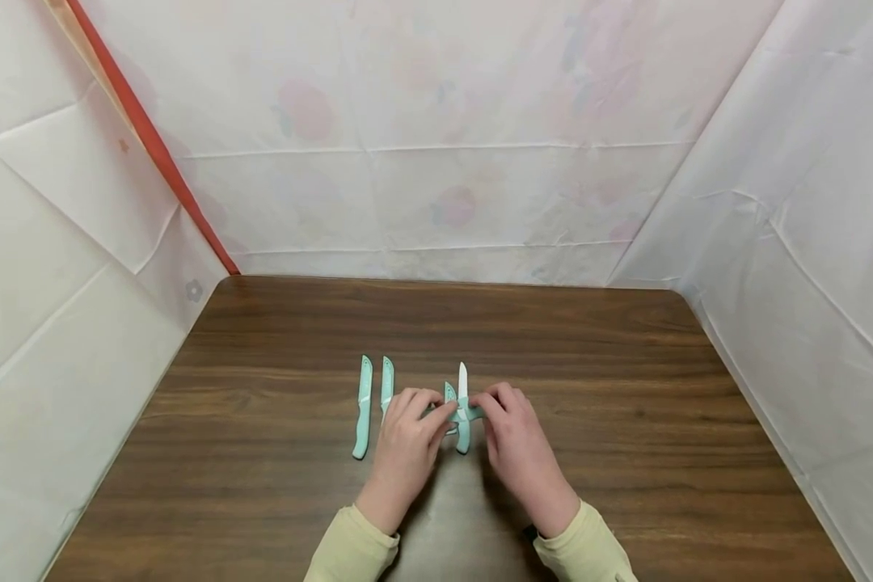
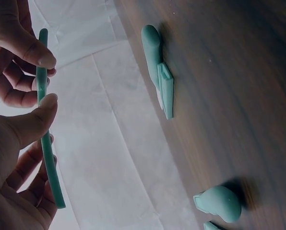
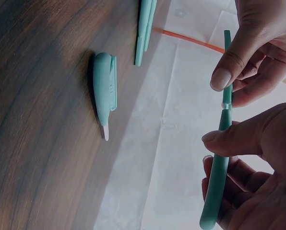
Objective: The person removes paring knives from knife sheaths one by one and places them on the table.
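Between both hands a mint-green knife (image 3: 215,187) is held crosswise above the table, a matching sheath (image 3: 228,96) over its blade. My left hand (image 1: 405,432) pinches the sheath between thumb and fingers. The handle is in the grip of my right hand (image 1: 515,436), thumb on one side, fingers on the other. A sliver of pale blade shows where sheath and handle meet. Just beyond the hands, a second knife with a bare white blade (image 1: 462,381) and mint handle (image 1: 463,438) lies on the table. Close on its left lies a loose mint sheath (image 1: 449,393), partly hidden by the held knife.
To the left, a sheathed mint knife (image 1: 364,408) lies with its tip pointing away. Beside it is another sheathed knife (image 1: 387,380), its lower part hidden by the left hand. The dark wooden table (image 1: 626,388) is enclosed by white patterned sheets (image 1: 407,202) at back and sides.
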`<action>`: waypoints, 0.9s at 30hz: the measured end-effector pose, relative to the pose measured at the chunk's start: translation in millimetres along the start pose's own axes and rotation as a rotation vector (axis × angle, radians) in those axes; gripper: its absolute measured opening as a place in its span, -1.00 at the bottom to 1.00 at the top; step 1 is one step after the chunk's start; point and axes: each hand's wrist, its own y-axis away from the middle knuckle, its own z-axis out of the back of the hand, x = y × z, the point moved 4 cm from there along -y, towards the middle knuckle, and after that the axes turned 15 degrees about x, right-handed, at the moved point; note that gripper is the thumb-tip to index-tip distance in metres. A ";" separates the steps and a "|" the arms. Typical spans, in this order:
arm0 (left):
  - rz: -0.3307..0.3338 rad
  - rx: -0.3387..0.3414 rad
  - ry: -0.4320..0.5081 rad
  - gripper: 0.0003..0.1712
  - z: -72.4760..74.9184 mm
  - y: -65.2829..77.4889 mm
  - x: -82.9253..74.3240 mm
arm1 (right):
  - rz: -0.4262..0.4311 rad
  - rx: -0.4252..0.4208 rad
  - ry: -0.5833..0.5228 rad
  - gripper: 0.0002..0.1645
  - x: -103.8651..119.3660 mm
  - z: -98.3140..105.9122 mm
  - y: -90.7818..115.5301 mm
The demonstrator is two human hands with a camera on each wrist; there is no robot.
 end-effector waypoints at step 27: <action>0.004 -0.003 0.013 -0.78 -0.1 5.6 0.9 | 0.010 -0.018 0.001 -0.64 1.0 -1.9 3.1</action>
